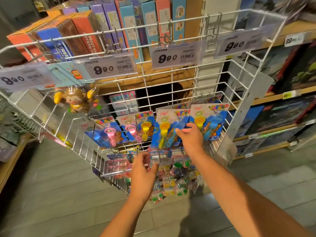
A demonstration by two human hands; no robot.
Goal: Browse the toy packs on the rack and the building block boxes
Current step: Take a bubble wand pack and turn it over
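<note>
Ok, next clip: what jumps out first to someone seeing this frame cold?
The white wire rack fills the view, with big 9.90 price tags along its top rail. A brown monkey toy hangs at its left. Mid-rack, the right hand touches a blue toy pack, while the left hand reaches toward the packs below.

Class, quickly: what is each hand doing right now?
Left hand: open, holding nothing, by the lower packs.
Right hand: fingers on a bubble pack; grip unclear.
</note>
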